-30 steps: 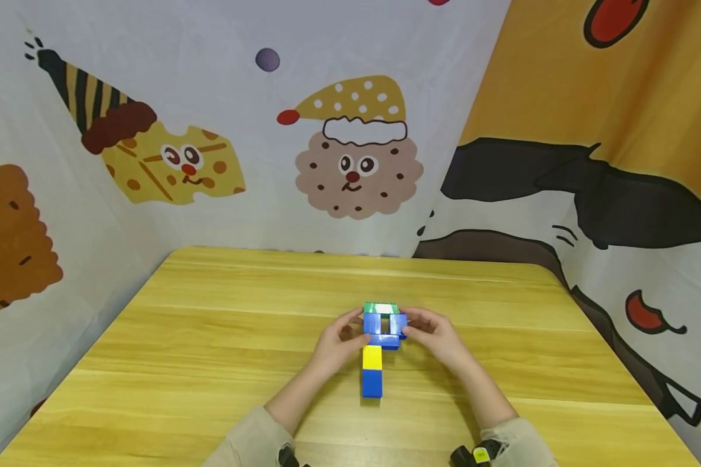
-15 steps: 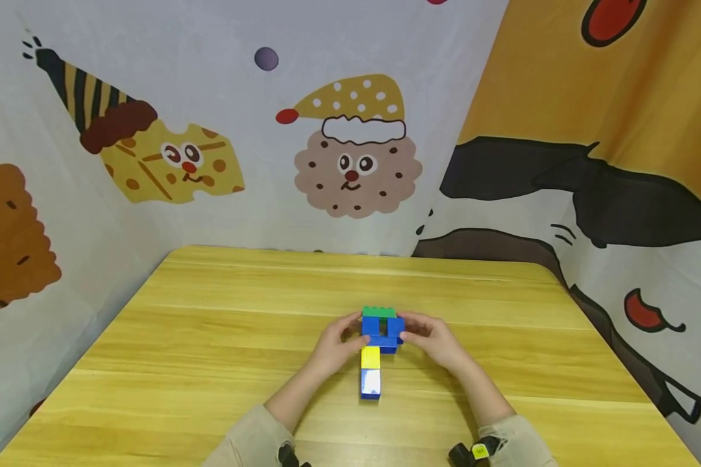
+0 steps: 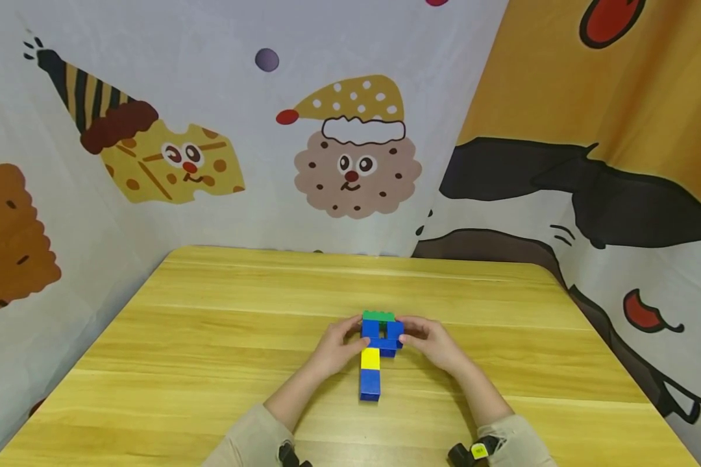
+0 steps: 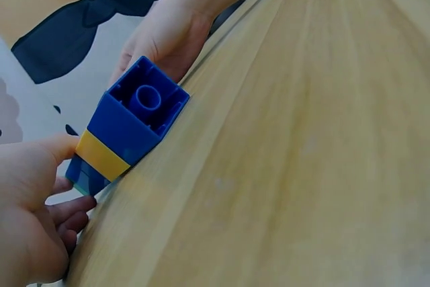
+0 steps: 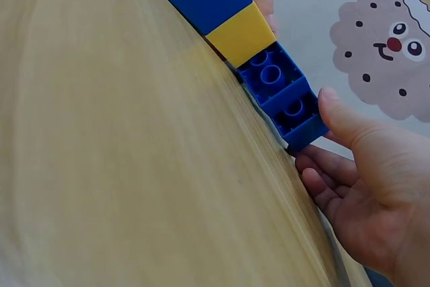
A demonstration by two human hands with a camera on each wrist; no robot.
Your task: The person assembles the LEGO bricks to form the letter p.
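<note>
A toy-brick build of joined blocks stands between both hands. Its far end is a studded green brick, followed by several blue bricks around a small gap. From there a yellow brick and a blue end brick run toward the person. The left hand grips the build's left side, thumb near the yellow brick. On the other side the right hand pinches a blue brick between thumb and fingers. Hollow undersides with round tubes show on the blue end brick in the left wrist view.
The build is over a wood-grain table with rounded far corners. Behind it hangs a curtain printed with cartoon food. Black wrist devices sit at the beige sleeves.
The build has shifted slightly toward the person and tilted, so the green brick's studs show more. Both hands keep their hold and move with it.
</note>
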